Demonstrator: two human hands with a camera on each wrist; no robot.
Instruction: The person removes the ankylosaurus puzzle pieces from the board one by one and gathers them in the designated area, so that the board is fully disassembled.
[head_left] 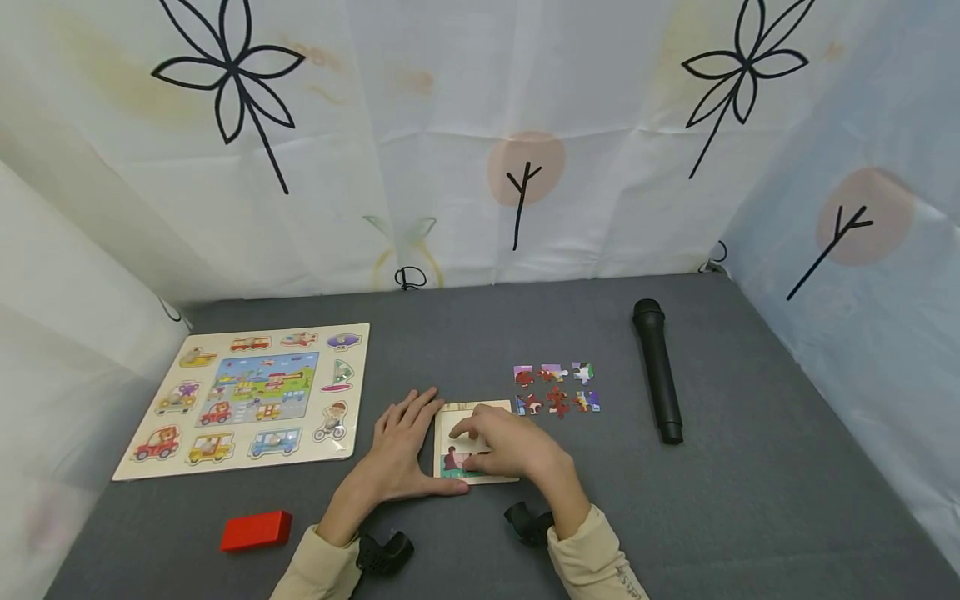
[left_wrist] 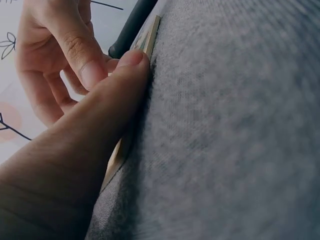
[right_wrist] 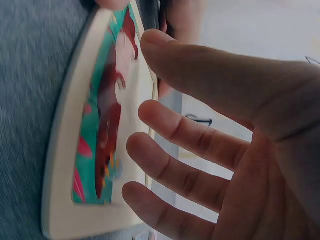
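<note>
A small wooden jigsaw tray point(head_left: 452, 415) lies between my hands. Its lower part holds joined picture pieces point(right_wrist: 103, 117) in teal, pink and dark red, and pale wood shows above them. My left hand point(head_left: 401, 454) lies along the tray's left side with fingers straight, the thumb stretched along the near edge. Over the tray hovers my right hand point(head_left: 513, 442), its fingers bent loosely and spread; the right wrist view shows no piece between thumb and fingers. Whether a fingertip touches the picture I cannot tell. Several loose jigsaw pieces point(head_left: 557, 403) lie in two rows beyond the right hand.
A large vehicle puzzle board point(head_left: 341, 417) lies at the left. Nearer the front is a red block point(head_left: 255, 532). A black microphone point(head_left: 660, 375) lies on the grey table point(head_left: 750, 467) at the right. Printed cloth point(head_left: 450, 167) hangs around the table.
</note>
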